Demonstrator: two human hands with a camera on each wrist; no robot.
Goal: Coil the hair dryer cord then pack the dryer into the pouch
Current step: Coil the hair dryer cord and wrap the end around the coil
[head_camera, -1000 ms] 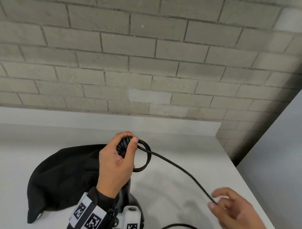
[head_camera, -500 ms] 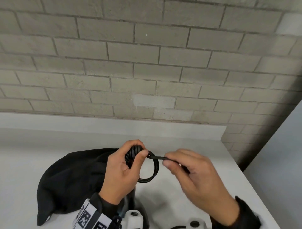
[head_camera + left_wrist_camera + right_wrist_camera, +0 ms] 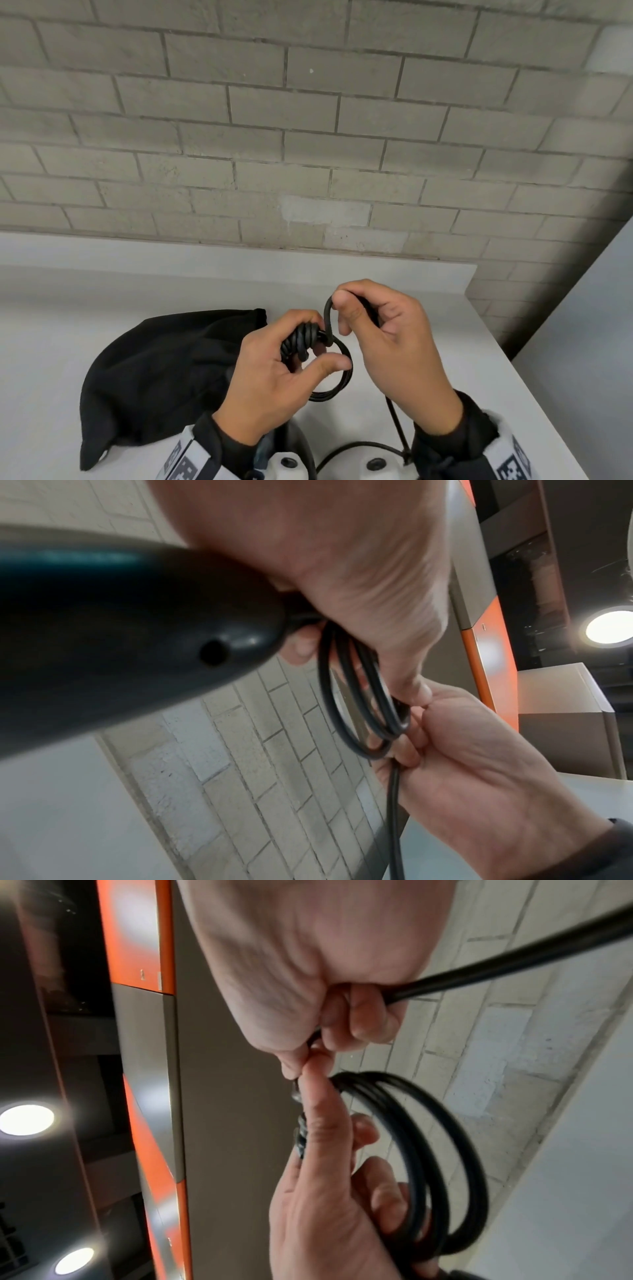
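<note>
My left hand (image 3: pixel 294 356) grips the coiled black cord (image 3: pixel 337 383) where several loops bunch together, thumb pressed against the loops. The dark hair dryer (image 3: pixel 113 631) hangs below that hand, its handle end close to the left wrist camera. Just right of the coil, my right hand (image 3: pixel 363 318) pinches the free run of cord (image 3: pixel 514 961) between thumb and curled fingers and holds it up over the coil; the rest trails down past my right wrist. The black fabric pouch (image 3: pixel 161 370) lies flat on the white counter (image 3: pixel 445 342), left of my hands.
A grey brick wall (image 3: pixel 308 137) rises behind the counter's raised back ledge. The counter ends at a right edge near a grey panel (image 3: pixel 582 325). Orange and grey cabinet fronts (image 3: pixel 143 1015) and ceiling lights show in the wrist views.
My right hand came in from the lower right, took the cord beside the coil, and has now lifted it up and over the loops. The left hand's thumb shifted down onto the coil.
</note>
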